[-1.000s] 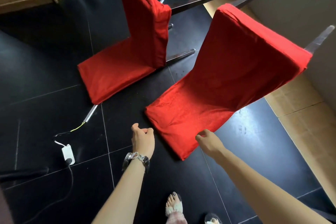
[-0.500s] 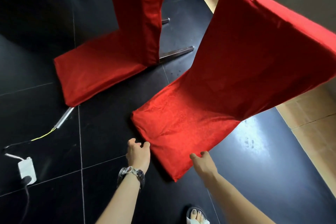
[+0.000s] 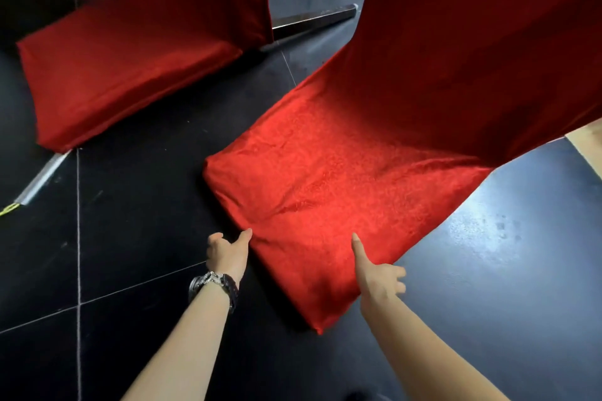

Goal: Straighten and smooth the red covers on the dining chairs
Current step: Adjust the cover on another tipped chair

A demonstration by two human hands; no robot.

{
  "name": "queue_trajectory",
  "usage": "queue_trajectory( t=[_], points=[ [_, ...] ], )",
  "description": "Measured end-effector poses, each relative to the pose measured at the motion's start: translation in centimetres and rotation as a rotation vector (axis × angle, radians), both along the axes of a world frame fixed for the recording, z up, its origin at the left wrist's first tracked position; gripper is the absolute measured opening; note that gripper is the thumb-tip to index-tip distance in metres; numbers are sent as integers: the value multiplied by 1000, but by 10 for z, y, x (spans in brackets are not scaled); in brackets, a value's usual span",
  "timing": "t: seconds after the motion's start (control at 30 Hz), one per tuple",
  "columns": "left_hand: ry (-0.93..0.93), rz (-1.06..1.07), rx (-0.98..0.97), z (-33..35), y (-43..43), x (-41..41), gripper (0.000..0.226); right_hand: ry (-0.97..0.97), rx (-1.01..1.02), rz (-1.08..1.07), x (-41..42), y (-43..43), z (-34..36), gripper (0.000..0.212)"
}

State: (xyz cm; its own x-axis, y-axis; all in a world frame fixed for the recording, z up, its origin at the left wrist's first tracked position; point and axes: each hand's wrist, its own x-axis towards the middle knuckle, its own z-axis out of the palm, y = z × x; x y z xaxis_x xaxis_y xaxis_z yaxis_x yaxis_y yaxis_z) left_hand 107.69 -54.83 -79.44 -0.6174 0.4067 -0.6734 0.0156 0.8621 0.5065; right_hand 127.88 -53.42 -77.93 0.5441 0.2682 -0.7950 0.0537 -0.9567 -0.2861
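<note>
Red cover (image 3: pixel 342 179) lies creased beside left hand (image 3: pixel 226 254), grip unclear; right hand (image 3: pixel 378 280) spread, thumb on it.

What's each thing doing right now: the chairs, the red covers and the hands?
Near red cover, on its chair, creased near the left thumb.
Far red cover, on its chair, looks smooth.
Chair legs, pointing sideways.
Left hand, thumb touching the near cover's edge; grip unclear.
Right hand, thumb laid on the near cover; grip unclear.
Wristwatch, worn on the left wrist.
</note>
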Motion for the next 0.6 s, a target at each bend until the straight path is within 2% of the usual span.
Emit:
queue_trajectory(
  t=[0.17,0.27,0.33,0.43,0.6],
  points=[
    [-52,34,41,-50,17,-4,84,-167,222,-18,-13,3,-53,118],
    [-60,113,77,-76,24,-7,92,-172,360,-118,-14,2,-73,114],
    [-62,158,113,-90,23,-9,97,-150,449,-176,-10,-7,-84,106],
    [-92,237,181,-103,22,-6,98,-59,475,-277,-7,-24,-99,93],
    [-126,301,196,-111,32,-6,98,12,579,-392,-10,-25,-116,51]
  ],
)
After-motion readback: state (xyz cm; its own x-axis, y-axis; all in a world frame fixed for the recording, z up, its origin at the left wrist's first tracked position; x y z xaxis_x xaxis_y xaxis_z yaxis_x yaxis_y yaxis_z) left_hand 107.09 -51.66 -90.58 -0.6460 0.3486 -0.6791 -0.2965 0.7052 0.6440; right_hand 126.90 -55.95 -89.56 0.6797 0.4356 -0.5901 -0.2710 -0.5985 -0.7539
